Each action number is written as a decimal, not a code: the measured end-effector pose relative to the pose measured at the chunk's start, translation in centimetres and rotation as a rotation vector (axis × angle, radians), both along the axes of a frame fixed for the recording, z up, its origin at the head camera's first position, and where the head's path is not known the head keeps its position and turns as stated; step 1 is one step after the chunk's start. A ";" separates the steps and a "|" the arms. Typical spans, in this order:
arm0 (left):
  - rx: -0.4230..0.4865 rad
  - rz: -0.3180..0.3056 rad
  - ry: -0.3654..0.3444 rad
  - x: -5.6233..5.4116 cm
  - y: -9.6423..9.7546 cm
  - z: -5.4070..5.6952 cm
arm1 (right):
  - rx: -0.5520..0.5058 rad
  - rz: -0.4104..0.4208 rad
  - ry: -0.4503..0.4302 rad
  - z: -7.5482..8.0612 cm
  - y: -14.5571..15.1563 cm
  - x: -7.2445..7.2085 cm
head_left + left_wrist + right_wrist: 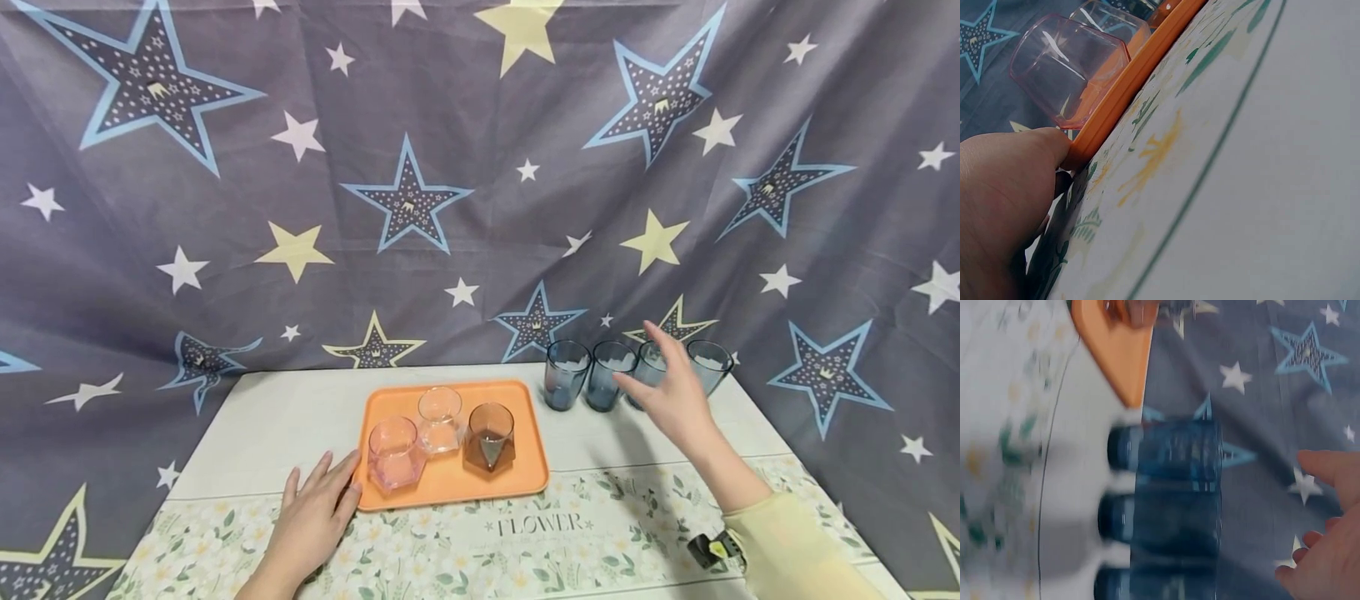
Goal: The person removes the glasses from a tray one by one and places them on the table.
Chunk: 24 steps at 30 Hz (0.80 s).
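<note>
Orange tray [528, 425] is set on the counter [300, 417]; pink glass [395, 458], clear glass [440, 421] and brown glass [491, 437] are stood on it. Tray's left edge is touched by the left hand [313, 510], fingers extended and relaxed, nothing gripped. Right hand [673, 402] is raised by the blue glasses [611, 379], thumb and index finger spread wide, nothing held.

All four blue glasses, in a row right of the tray, are shown in the head view only; three are caught in the right wrist view, where the hand is seen apart from them, past the rims. Bent smaller fingers are also shown there, masked in the head view. The thumb at the tray's near corner is shown best by the left wrist view.

Third blue glass is partly covered by the right hand in the head view. Lowest one in the right wrist view is cut off and blurred. Left hand's other fingers are mostly hidden in the left wrist view; brown glass is hard to make out there.
</note>
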State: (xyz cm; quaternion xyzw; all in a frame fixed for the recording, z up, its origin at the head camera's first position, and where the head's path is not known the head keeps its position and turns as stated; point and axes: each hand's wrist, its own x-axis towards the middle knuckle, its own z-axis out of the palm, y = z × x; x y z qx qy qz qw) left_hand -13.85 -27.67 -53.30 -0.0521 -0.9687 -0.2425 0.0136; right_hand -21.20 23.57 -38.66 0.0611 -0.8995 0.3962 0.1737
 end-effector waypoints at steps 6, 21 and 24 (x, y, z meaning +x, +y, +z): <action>-0.005 0.000 0.009 0.0 -0.1 0.2 | -0.098 0.088 -0.002 -1.3 -4.0 -0.1; 0.000 0.007 0.013 0.2 -0.1 0.2 | -0.325 0.270 -0.104 -4.6 -10.8 0.0; -0.007 0.011 0.016 0.2 -0.1 0.1 | -0.384 0.298 -0.119 -5.1 -11.8 0.2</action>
